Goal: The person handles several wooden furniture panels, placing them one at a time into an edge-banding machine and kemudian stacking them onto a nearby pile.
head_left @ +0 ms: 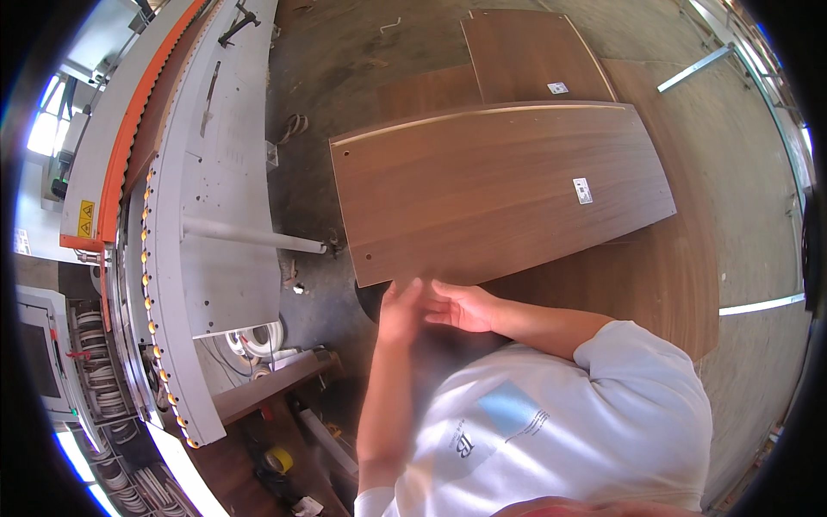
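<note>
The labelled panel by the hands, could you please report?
Left hand, right hand by labelled panel; grip unclear. White label face up. Second panel beyond.

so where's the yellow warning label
At the head view's far left, the yellow warning label sits on the machine cover, just left of the orange strip.

I get a fairly bright, diffuse daylight view, with the window (45,129) at far left blown to white. My lens blacks out the corners and bows the machine (228,164) and far rails (767,77) into curves, with bluish fringing at the rim. A soft sheen lies across the panel (500,185); its grain reads clearly. I see milky haze over the left hand (400,310) and right hand (465,308), and pale flare washing the shirt (568,422). Shadow darkens the lower left beneath the machine.
</note>
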Motion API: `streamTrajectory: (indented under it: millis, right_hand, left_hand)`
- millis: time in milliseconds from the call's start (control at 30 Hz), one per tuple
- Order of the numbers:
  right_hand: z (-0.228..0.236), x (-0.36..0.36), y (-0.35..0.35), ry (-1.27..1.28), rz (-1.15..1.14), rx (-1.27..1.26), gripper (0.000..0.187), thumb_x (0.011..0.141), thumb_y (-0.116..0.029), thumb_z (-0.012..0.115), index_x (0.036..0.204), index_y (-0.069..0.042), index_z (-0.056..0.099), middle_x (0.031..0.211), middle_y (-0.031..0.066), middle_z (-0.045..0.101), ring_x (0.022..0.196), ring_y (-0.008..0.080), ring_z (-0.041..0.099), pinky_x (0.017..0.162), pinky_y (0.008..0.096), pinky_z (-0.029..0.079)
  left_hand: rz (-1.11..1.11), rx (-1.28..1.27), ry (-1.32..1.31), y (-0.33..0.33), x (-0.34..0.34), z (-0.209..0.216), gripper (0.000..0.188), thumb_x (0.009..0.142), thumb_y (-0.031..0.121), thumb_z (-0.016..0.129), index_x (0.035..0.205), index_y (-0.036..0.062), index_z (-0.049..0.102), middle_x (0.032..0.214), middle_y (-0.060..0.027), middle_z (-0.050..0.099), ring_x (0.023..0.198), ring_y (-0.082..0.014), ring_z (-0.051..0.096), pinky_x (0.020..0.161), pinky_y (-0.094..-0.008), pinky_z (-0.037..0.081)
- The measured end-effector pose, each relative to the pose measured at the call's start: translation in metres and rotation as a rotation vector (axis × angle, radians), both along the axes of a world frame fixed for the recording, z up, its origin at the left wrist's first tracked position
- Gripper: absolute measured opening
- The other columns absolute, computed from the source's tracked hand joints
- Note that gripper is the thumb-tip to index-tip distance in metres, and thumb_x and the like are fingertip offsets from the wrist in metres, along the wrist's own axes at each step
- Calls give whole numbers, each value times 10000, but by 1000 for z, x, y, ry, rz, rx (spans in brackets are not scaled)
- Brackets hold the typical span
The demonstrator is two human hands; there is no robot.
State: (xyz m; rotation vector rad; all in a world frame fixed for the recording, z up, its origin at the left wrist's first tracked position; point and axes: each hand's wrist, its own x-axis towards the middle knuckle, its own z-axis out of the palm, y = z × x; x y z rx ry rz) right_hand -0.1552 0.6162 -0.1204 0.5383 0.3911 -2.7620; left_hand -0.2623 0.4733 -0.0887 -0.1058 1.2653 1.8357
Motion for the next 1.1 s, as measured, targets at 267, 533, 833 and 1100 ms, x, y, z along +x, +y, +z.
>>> streamTrajectory:
  millis: [267,533,833,1100]
  right_hand:
    - [-40,146,125,-95,-358,126,479,1097,-471,444,1371,-90,539,1459,102,572,1367,298,518,1135,544,403]
    - [-124,215,220,-221,-1044,712,446,1008,-328,592,1381,-86,563,1343,90,636,1215,283,617,1041,454,504]
    - [-21,162,136,-147,-984,247,573,1088,-472,435,1495,-70,468,1450,99,562,1356,310,506,1133,496,427]
    - [27,68,99,250,-484,21,606,1073,-495,488,1506,-70,477,1497,101,556,1371,300,512,1158,495,400]
  left_hand:
    - [77,255,97,-22,27,0,487,939,127,688,1399,18,569,1384,-103,631,1299,-280,589,1124,-459,443]
    - [240,334,53,-56,59,8,511,865,106,726,1351,14,599,1315,-99,661,1246,-270,615,1075,-424,476]
    - [369,307,185,-140,93,78,385,855,99,682,1229,21,636,1149,-66,670,1088,-213,618,989,-373,468]
    - [735,399,445,-239,167,88,464,783,140,721,1208,-15,621,1154,-121,682,1126,-278,650,998,-421,509]
